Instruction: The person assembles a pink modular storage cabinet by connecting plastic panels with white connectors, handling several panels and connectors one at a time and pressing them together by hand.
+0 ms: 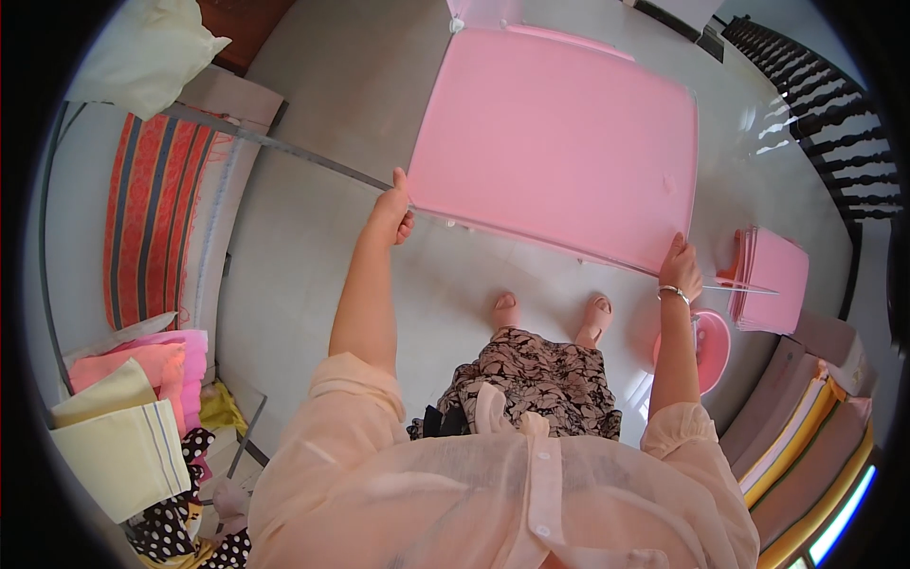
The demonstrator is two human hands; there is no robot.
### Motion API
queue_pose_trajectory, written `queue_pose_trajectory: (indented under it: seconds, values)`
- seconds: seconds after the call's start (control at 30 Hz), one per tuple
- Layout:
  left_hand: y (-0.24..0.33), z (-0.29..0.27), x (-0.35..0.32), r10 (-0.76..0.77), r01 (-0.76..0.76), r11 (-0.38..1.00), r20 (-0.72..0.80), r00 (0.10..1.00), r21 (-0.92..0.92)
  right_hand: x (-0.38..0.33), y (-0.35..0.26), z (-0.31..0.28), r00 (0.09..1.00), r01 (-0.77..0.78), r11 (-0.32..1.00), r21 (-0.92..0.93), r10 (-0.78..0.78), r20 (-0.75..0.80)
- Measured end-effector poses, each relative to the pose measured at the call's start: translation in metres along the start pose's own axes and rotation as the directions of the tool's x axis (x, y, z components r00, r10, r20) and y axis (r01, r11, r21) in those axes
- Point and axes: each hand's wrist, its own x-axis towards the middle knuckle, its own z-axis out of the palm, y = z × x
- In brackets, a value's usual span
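Head view: holding a large pink sheet [559, 142] stretched out flat over the pale tiled floor [351, 76], ahead of the sandalled feet [550, 318]. Left hand [391, 216] closing on the sheet's near left corner, thumb lying on top. Right hand [681, 268], bracelet at the wrist, gripping the near right corner. Lying just beside the right hand: a stack of folded pink sheets [773, 280], and a round pink basin [706, 349] standing below it. Resting at far left: a striped red and orange cloth [152, 213] on a bench [71, 209], with folded yellow and pink fabrics [128, 417] piling nearer.
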Motion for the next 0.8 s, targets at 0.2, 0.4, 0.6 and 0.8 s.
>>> queue_pose_trajectory:
  seconds: [0.2,0.4,0.6,0.8]
  values:
    - [-0.008,0.019,-0.003,0.064,-0.077,0.99,-0.117,0.991,-0.117,0.006,0.005,-0.002,0.999,-0.002,1.0,-0.003,0.002,-0.034]
    - [-0.008,0.019,-0.006,0.191,-0.215,0.969,-0.188,0.964,-0.121,0.008,0.001,-0.009,0.999,0.012,1.0,-0.002,-0.012,-0.042]
    - [-0.012,0.015,-0.001,0.259,-0.307,0.938,-0.267,0.928,-0.16,0.004,-0.005,-0.006,0.997,0.037,0.999,0.019,-0.036,-0.071]
    - [0.014,-0.008,0.002,-0.134,0.134,0.99,0.006,0.991,-0.052,-0.001,-0.005,-0.013,0.998,0.034,0.999,0.018,-0.033,-0.053]
